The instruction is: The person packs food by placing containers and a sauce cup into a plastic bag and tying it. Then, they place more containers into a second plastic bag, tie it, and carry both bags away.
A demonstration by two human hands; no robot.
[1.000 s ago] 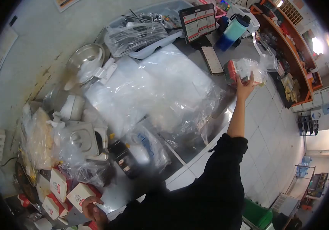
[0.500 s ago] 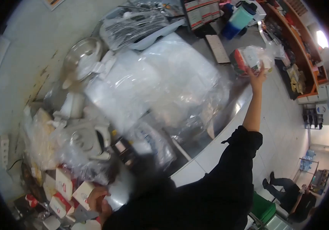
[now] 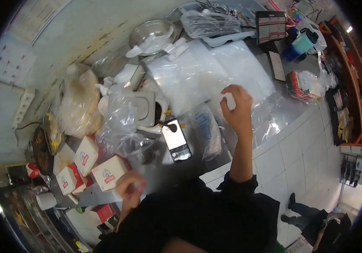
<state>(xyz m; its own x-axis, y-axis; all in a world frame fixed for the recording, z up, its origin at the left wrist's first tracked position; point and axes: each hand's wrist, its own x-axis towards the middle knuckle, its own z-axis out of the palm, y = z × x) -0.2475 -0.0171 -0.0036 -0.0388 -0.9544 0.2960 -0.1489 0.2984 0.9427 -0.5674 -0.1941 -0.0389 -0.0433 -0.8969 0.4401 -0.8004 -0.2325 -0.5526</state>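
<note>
My right hand [image 3: 239, 107] is over the stack of clear plastic bags [image 3: 214, 67], its thumb and fingers curved apart with nothing between them. Just below it lies a clear packet with blue print [image 3: 208, 130]. My left hand [image 3: 131, 188] is blurred, close to a white and red box [image 3: 110, 172], fingers loosely bent with a gap at the thumb. Between the hands a phone [image 3: 176, 141] with a lit screen lies on the metal table, a black spoon [image 3: 168, 126] overlapping its top. A plastic-wrapped red and white package [image 3: 304, 86] sits at the right end of the table.
A steel bowl [image 3: 152, 36] and a blue-grey tray [image 3: 231, 38] of wrapped cutlery stand along the wall. Lidded metal containers [image 3: 141, 107] and a filled plastic bag [image 3: 79, 101] crowd the left. A blue-green bottle [image 3: 302, 44] stands back right. Another person [image 3: 322, 223] is farther off.
My right hand has left the wrapped package and come back over the plastic bags. My left hand has moved away from the boxes towards my body. The view has turned left.
</note>
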